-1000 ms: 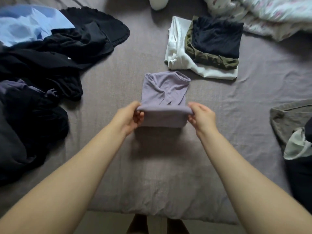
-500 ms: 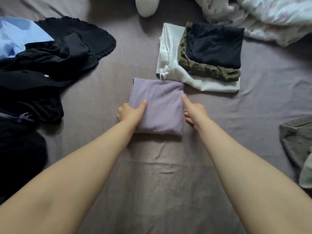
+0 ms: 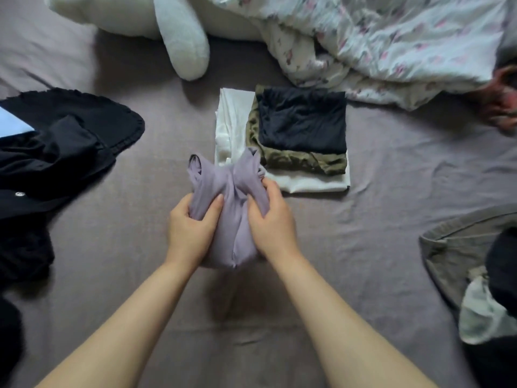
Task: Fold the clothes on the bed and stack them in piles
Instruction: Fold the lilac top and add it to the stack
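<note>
We had both hands, left hand (image 3: 193,229) & right hand (image 3: 272,219), clamped on the bunched purple top (image 3: 229,197), held just above the bed (image 3: 377,219), its far end overlapping the near-left corner of the folded pile (image 3: 296,135), w/ unfolded black clothes (image 3: 56,152) at left.

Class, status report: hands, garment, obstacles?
Left hand, right hand both gripping folded lilac garment. Stack of white, olive and navy folded clothes just beyond. Nothing in the way.
</note>
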The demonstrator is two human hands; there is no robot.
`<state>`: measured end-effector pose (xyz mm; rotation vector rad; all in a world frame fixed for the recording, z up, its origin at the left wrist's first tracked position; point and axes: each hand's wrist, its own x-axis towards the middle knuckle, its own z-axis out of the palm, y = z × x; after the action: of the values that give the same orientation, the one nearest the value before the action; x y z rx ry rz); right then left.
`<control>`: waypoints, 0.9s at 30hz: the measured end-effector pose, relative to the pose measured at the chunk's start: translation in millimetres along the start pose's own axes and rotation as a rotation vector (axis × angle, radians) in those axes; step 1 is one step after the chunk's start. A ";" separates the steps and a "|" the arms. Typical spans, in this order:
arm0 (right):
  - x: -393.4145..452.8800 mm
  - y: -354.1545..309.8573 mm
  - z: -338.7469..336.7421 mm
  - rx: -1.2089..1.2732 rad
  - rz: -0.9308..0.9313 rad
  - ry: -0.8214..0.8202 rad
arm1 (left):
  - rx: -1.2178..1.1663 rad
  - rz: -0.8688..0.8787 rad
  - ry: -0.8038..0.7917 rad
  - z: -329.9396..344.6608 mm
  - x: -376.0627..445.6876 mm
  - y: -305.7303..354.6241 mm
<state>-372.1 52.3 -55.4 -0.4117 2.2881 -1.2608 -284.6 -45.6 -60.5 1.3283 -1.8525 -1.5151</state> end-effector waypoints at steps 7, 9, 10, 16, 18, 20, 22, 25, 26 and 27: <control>117.4 -23.5 -108.1 0.028 -0.087 0.228 | -0.155 0.048 -0.044 91.4 79.0 90.6; 156.9 -9.9 -118.8 -0.018 -0.022 0.225 | -0.116 -0.030 -0.076 121.0 106.4 88.1; 171.5 -0.6 -117.6 -0.086 0.060 0.200 | -0.048 -0.066 -0.091 133.0 115.8 82.2; 175.0 61.0 -64.9 -0.649 0.070 0.009 | 0.820 0.222 -0.330 174.7 123.4 19.7; 176.0 73.4 -62.5 -0.711 0.025 0.005 | 0.863 0.175 -0.361 176.4 125.1 7.9; 185.7 80.0 -66.6 -0.730 0.022 -0.005 | 0.878 0.167 -0.373 177.0 130.0 8.6; 193.7 81.3 -69.6 -0.766 0.033 -0.047 | 0.869 0.147 -0.402 177.2 132.5 13.0; 198.0 74.2 -71.5 -0.809 0.057 -0.083 | 0.881 0.125 -0.427 178.6 132.2 17.0; 196.0 70.9 -71.6 -0.811 0.057 -0.074 | 0.882 0.115 -0.429 177.9 131.1 19.9; 192.0 69.1 -70.7 -0.815 0.045 -0.046 | 0.896 0.113 -0.416 175.3 129.3 20.8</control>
<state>-572.9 46.1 -134.6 -0.6391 2.6642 -0.2324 -490.7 -63.6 -131.9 1.2364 -3.0262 -0.9468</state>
